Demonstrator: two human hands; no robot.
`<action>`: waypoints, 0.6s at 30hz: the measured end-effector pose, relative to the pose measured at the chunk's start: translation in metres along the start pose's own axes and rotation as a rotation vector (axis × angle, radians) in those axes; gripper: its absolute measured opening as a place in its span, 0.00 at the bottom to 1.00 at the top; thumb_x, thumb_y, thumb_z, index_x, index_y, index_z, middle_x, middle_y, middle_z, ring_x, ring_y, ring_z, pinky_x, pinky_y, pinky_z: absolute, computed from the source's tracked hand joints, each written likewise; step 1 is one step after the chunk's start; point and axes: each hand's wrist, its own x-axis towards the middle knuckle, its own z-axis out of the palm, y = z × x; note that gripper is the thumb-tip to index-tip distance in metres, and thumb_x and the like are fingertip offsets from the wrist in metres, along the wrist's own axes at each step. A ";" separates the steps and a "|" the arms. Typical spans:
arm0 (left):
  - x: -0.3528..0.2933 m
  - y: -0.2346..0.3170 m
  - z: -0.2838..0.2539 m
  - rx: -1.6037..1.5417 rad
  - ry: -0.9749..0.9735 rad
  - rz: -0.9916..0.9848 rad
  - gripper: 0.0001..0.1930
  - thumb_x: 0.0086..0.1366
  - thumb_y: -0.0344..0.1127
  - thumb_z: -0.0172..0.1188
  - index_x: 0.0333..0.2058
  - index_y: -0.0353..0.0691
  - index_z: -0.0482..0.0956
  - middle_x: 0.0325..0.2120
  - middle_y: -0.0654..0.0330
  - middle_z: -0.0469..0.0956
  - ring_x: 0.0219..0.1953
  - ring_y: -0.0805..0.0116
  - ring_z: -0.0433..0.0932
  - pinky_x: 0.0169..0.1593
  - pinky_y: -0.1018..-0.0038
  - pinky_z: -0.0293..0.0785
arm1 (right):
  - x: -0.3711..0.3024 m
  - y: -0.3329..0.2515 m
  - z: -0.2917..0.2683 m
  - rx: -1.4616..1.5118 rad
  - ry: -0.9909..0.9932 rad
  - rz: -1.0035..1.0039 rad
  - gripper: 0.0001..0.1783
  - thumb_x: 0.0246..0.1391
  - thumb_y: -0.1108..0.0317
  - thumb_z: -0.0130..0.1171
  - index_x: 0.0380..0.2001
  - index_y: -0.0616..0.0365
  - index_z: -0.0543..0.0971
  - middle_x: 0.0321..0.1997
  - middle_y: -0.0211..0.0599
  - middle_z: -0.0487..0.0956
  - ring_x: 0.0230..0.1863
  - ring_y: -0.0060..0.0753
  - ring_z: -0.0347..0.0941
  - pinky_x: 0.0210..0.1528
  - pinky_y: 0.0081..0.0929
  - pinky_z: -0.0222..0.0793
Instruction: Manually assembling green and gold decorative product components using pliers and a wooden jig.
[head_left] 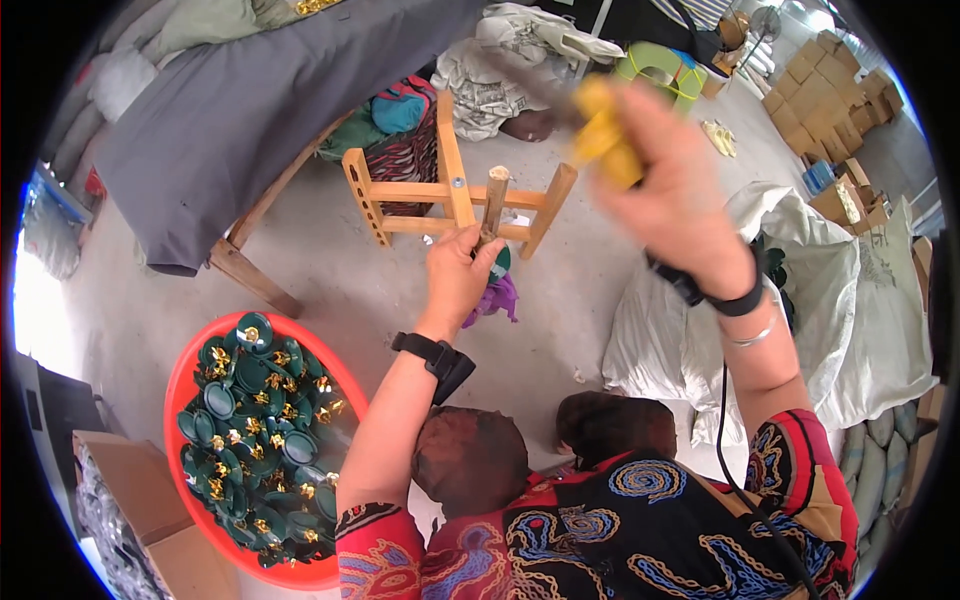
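I see the yellow handle (612, 145) inside the clenched right hand (672, 180); wooden peg (495, 195) at left hand (458, 268), whose grip I can't tell. Handle's blurred; peg's brown, pale-topped.

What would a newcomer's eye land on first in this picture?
Probably the large red oval basin at lower left, piled with dark green round pieces bearing gold-coloured bits. The right grip, raised at upper right of centre, holds a blurred yellow object that also draws attention. Near the centre, the left grip is at the lower visible end of a brown wooden stick, by a pale wooden frame.
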 end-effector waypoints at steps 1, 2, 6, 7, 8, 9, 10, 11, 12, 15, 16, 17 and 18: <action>-0.001 0.000 -0.003 0.019 0.004 -0.013 0.09 0.52 0.32 0.64 0.32 0.36 0.78 0.22 0.54 0.76 0.27 0.56 0.72 0.32 0.66 0.69 | 0.010 -0.011 -0.016 0.010 0.112 0.042 0.23 0.40 0.77 0.58 0.45 0.65 0.71 0.36 0.40 0.75 0.35 0.32 0.72 0.38 0.26 0.69; 0.002 0.002 -0.003 0.030 0.004 -0.014 0.09 0.52 0.32 0.64 0.32 0.36 0.78 0.22 0.54 0.76 0.27 0.56 0.72 0.32 0.66 0.68 | 0.016 -0.018 -0.029 0.006 0.231 0.083 0.23 0.41 0.77 0.59 0.45 0.66 0.70 0.35 0.39 0.76 0.33 0.28 0.72 0.36 0.25 0.69; 0.002 0.013 -0.001 0.027 0.019 0.048 0.09 0.52 0.32 0.64 0.32 0.36 0.78 0.22 0.54 0.76 0.27 0.55 0.73 0.32 0.65 0.68 | -0.019 0.000 0.018 -0.346 0.047 0.103 0.20 0.37 0.78 0.58 0.38 0.65 0.70 0.31 0.43 0.73 0.29 0.41 0.70 0.34 0.30 0.68; 0.001 0.011 -0.002 0.068 0.010 0.031 0.09 0.52 0.32 0.64 0.32 0.37 0.79 0.22 0.54 0.76 0.27 0.55 0.73 0.32 0.64 0.68 | -0.034 0.010 0.043 -0.461 -0.392 0.116 0.18 0.35 0.79 0.57 0.35 0.65 0.70 0.29 0.45 0.72 0.28 0.45 0.69 0.33 0.32 0.67; 0.001 0.004 -0.004 0.102 -0.014 0.024 0.09 0.52 0.32 0.64 0.32 0.37 0.79 0.22 0.54 0.76 0.27 0.54 0.73 0.32 0.64 0.68 | -0.045 0.012 0.047 -0.286 -0.377 0.214 0.18 0.33 0.78 0.56 0.34 0.64 0.70 0.28 0.47 0.71 0.29 0.49 0.68 0.33 0.33 0.67; -0.001 -0.001 0.000 0.052 0.032 0.075 0.08 0.52 0.32 0.64 0.31 0.36 0.78 0.22 0.53 0.75 0.28 0.53 0.73 0.31 0.64 0.68 | -0.039 0.021 0.043 -0.104 -0.350 0.265 0.17 0.32 0.77 0.55 0.33 0.64 0.69 0.27 0.48 0.70 0.30 0.54 0.67 0.33 0.34 0.66; 0.000 -0.007 0.003 0.002 0.075 0.127 0.08 0.52 0.32 0.64 0.31 0.36 0.78 0.21 0.52 0.74 0.28 0.53 0.73 0.31 0.63 0.68 | -0.027 0.031 0.039 -0.109 -0.330 0.242 0.17 0.32 0.77 0.55 0.33 0.64 0.69 0.27 0.48 0.70 0.30 0.54 0.67 0.33 0.34 0.66; -0.001 -0.009 0.006 0.131 0.023 0.058 0.08 0.52 0.32 0.64 0.28 0.35 0.76 0.20 0.50 0.73 0.27 0.52 0.73 0.31 0.63 0.68 | -0.026 0.026 0.030 -0.070 -0.234 0.271 0.17 0.32 0.77 0.55 0.33 0.63 0.70 0.28 0.48 0.71 0.32 0.52 0.69 0.34 0.34 0.66; -0.003 -0.007 0.005 0.130 0.008 0.053 0.08 0.52 0.32 0.64 0.28 0.35 0.76 0.20 0.50 0.73 0.27 0.52 0.73 0.31 0.63 0.68 | -0.025 0.018 0.020 -0.032 -0.133 0.291 0.17 0.32 0.76 0.55 0.33 0.63 0.70 0.29 0.49 0.71 0.34 0.51 0.70 0.35 0.34 0.66; 0.002 -0.003 0.002 0.087 0.004 0.063 0.10 0.50 0.34 0.66 0.26 0.35 0.76 0.18 0.50 0.72 0.23 0.51 0.72 0.30 0.62 0.68 | -0.033 0.015 0.046 0.206 -0.037 0.139 0.18 0.32 0.76 0.55 0.34 0.63 0.70 0.34 0.46 0.69 0.37 0.46 0.67 0.38 0.33 0.64; 0.004 -0.013 0.003 0.096 -0.002 0.074 0.10 0.50 0.34 0.66 0.26 0.35 0.76 0.18 0.50 0.72 0.23 0.51 0.72 0.30 0.62 0.68 | -0.037 0.019 0.067 0.325 0.052 -0.047 0.19 0.32 0.76 0.55 0.34 0.63 0.70 0.35 0.45 0.69 0.37 0.43 0.65 0.39 0.33 0.63; 0.001 -0.027 0.002 0.175 0.005 0.114 0.09 0.49 0.33 0.66 0.27 0.36 0.76 0.17 0.50 0.72 0.24 0.50 0.73 0.30 0.62 0.68 | -0.038 0.016 0.084 0.336 0.063 -0.044 0.19 0.32 0.76 0.55 0.34 0.63 0.70 0.35 0.45 0.69 0.37 0.43 0.65 0.39 0.33 0.63; -0.001 -0.028 0.001 0.246 0.004 0.158 0.08 0.49 0.32 0.65 0.27 0.36 0.77 0.16 0.50 0.71 0.25 0.50 0.73 0.31 0.63 0.69 | -0.040 0.011 0.096 0.393 -0.027 0.019 0.20 0.32 0.75 0.56 0.36 0.63 0.70 0.35 0.44 0.69 0.39 0.42 0.65 0.41 0.32 0.63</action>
